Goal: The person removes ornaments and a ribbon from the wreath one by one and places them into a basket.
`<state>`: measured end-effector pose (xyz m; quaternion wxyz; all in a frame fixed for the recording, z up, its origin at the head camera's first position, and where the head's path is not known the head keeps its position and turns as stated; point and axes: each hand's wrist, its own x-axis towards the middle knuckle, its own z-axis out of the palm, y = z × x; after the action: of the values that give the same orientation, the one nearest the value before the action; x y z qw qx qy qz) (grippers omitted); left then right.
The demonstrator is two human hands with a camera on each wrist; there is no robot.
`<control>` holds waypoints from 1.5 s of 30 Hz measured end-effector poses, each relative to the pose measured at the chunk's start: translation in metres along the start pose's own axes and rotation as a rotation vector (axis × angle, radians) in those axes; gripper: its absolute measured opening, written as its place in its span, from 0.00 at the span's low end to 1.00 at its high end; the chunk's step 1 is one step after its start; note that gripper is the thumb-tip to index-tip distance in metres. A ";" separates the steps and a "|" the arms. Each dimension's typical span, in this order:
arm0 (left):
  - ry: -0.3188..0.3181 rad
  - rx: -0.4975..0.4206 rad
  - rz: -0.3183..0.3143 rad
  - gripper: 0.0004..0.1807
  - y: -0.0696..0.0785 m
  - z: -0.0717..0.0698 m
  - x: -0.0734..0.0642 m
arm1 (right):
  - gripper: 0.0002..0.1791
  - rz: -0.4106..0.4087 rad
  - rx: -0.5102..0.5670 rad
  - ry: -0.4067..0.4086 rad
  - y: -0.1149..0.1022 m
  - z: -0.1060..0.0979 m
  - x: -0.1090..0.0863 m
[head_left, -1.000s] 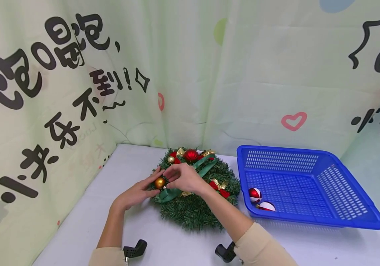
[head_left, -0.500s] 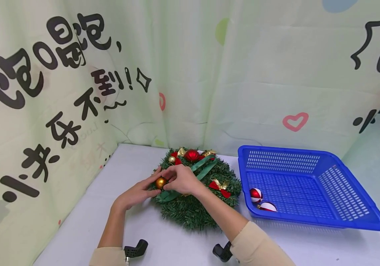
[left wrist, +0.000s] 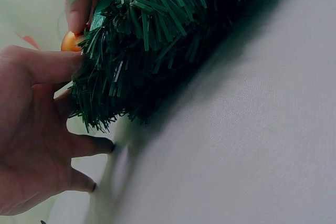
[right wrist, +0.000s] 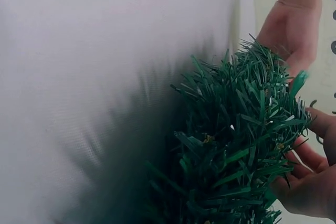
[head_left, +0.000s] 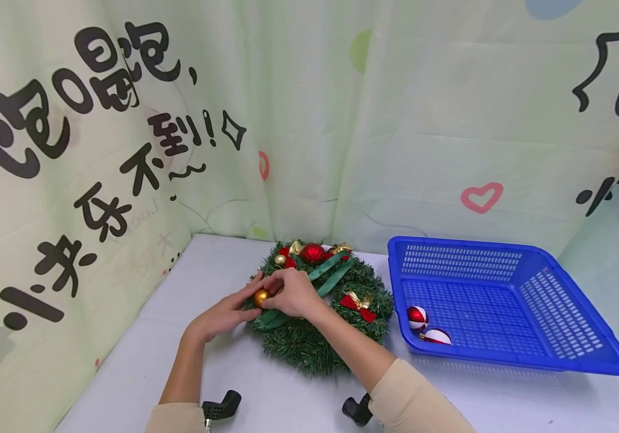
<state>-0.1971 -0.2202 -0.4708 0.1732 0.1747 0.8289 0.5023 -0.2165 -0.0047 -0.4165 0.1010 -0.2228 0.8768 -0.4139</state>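
Note:
A green Christmas wreath lies on the white table. At its left side sits a shiny gold bauble beside a dark green ribbon. My right hand reaches across the wreath, its thumb and index finger pinching the bauble. Around the wreath's left edge, my left hand spreads its fingers, thumb near the bauble. In the left wrist view, the left thumb touches the tinsel while lower fingers extend straight down to the table. Tinsel hides most of the bauble there and all of it in the right wrist view.
A blue plastic basket stands to the right with a red-and-white bauble and another white-and-red bauble inside. Red bows and a red ornament decorate the wreath. A printed curtain encloses the table.
My right hand has moved slightly left and closed its thumb and index finger onto the gold bauble. The left hand stays nearly where it was on the wreath's edge.

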 end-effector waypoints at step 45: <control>0.040 0.049 -0.069 0.43 0.001 0.002 0.000 | 0.11 0.034 0.048 0.100 -0.006 -0.018 -0.005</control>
<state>-0.1959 -0.2185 -0.4708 0.1695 0.1403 0.8497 0.4791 -0.2163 0.0066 -0.4006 0.0694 -0.1842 0.8744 -0.4435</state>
